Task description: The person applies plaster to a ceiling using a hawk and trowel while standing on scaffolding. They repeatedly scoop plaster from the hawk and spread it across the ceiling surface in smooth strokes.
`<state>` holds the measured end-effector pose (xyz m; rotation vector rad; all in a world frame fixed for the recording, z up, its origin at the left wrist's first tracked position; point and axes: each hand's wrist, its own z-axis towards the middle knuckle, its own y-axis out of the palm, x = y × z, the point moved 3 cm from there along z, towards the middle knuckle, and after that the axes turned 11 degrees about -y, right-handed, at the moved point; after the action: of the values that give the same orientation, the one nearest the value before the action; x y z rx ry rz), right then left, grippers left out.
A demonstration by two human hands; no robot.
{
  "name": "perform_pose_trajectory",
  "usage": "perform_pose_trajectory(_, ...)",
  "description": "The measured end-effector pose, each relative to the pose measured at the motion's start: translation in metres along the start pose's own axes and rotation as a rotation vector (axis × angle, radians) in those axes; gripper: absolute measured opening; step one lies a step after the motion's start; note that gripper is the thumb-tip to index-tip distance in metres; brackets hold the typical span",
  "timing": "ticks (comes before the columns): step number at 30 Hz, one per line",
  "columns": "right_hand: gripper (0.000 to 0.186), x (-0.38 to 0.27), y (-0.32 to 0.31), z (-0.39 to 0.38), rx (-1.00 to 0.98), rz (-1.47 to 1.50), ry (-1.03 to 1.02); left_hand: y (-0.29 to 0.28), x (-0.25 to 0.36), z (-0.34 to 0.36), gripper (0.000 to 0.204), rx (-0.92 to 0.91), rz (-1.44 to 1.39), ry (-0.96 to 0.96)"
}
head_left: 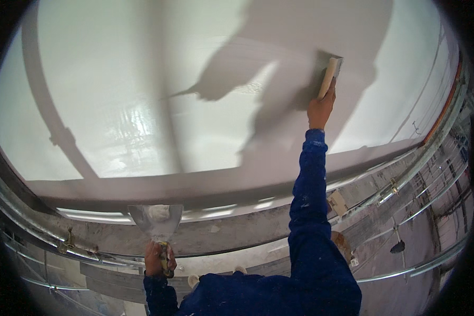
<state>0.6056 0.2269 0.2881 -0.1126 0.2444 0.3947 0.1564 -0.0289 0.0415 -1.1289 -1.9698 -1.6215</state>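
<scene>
With my right arm stretched far up, my right hand [322,108] is wrapped round the pale handle of a wide-bladed smoothing trowel [330,76]. Its blade lies at or against the white wall [205,124], inside my own shadow; exact contact is hard to tell. Down at the lower left, my left hand [159,259] grips the handle of a putty knife [158,224]. A lump of white filler [159,212] sits on that knife's broad blade, which points up toward the wall's foot. Wet, shiny patches and a rough spot [250,87] show on the wall.
Metal scaffold tubes [405,184] with clamps curve round both sides. Grey planks [110,276] lie below me, and a dusty ledge [231,231] runs along the wall's foot. A small beige block [337,203] lies right of my right arm. An orange-brown edge [443,113] bounds the wall's right side.
</scene>
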Motion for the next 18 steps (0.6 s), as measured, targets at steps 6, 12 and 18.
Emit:
perform_pose_trajectory(6,0.075,-0.098,0.043,-0.045,-0.024,-0.020,0.096,-0.041,0.023,-0.019,0.038,0.052,-0.002,0.032)
perform_pose_trajectory(12,0.077,-0.207,0.075,-0.081,-0.095,-0.032,0.199,-0.077,0.046,-0.040,0.041,0.024,-0.055,0.006)
perform_pose_trajectory(18,0.083,-0.307,0.108,-0.113,-0.156,-0.069,0.249,-0.102,0.062,-0.070,0.048,0.278,-0.032,0.055)
